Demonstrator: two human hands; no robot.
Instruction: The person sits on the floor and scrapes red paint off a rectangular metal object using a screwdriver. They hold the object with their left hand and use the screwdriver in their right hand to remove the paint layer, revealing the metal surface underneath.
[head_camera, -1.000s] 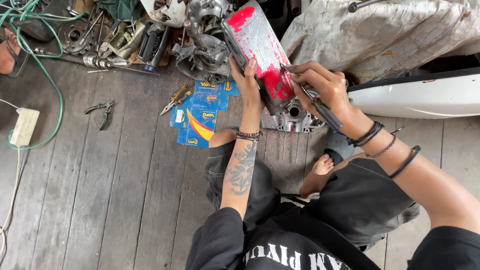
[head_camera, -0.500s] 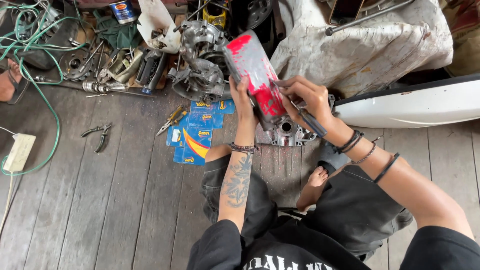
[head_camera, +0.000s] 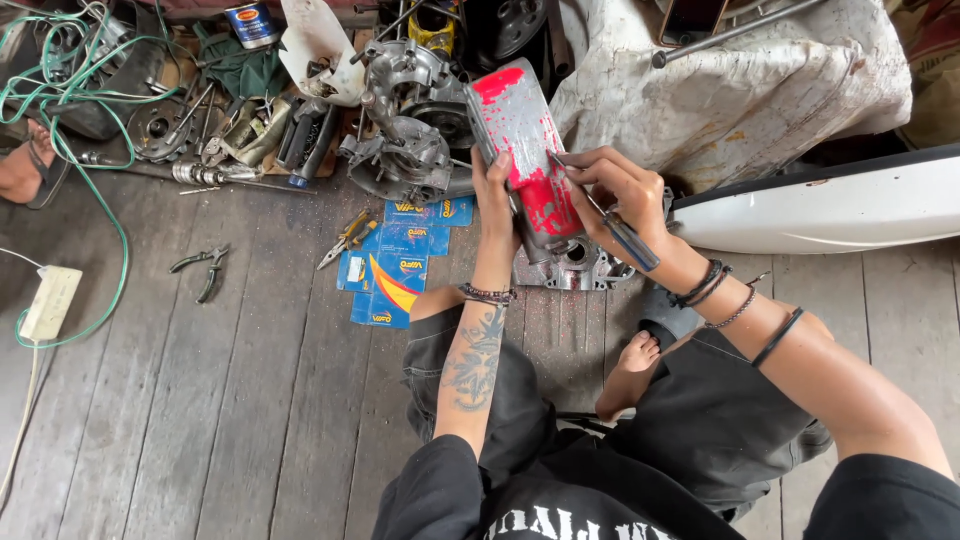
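Fingers (head_camera: 497, 165) of the left hand (head_camera: 495, 195): clamped around the near edge of a red-painted metal panel (head_camera: 522, 150), which stands tilted, its paint worn to bare grey in patches, its lower end just above a grey engine casing (head_camera: 572, 268) on the wooden floor (head_camera: 200, 420).
Right hand (head_camera: 615, 190): fingers closed on a screwdriver (head_camera: 610, 222) with a dark blue handle; the tip touches the panel's right edge.
Left forearm: tattooed, beaded bracelet at the wrist. Right wrist: several dark bands.
Bare foot (head_camera: 630, 375): near side of the casing, resting on the floor between black-trousered legs.
Blue cardboard packets (head_camera: 395, 270): left of the panel, lying flat and overlapping.
Yellow-handled pliers (head_camera: 347, 238): just left of the packets.
Dark pliers (head_camera: 203, 268): farther left of the panel, well apart from the packets.
Engine block (head_camera: 410, 120): beyond and left of the panel, grey, among loose parts and tools.
Green hose (head_camera: 90, 170): far left of the panel, looping over the floor.
White power strip (head_camera: 50, 303): far left, near the hose.
White bodywork panel (head_camera: 810, 210): right of the red panel, under a crumpled grey sheet (head_camera: 740, 90).
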